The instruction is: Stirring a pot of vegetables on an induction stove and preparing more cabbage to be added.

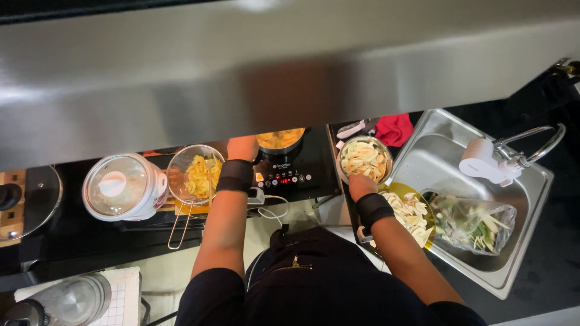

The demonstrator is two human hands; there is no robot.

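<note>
My left hand (242,147) reaches forward beside a pan of orange food (279,140) on a black induction cooktop (289,173); a big grey hood hides the fingers and most of the pan. My right hand (362,185) rests at the near rim of a metal bowl of pale sliced pieces (364,159), fingers curled; its grip is unclear. Below it stands a yellow plate with more pale slices (411,212). Both wrists wear black bands.
A wire strainer holding yellow fried pieces (196,175) sits left of the cooktop, next to a white rice cooker with a glass lid (121,186). At the right, a steel sink (513,241) holds a plastic bag of greens (477,223), with a tap (513,158) above. Red cloth (395,128) lies behind.
</note>
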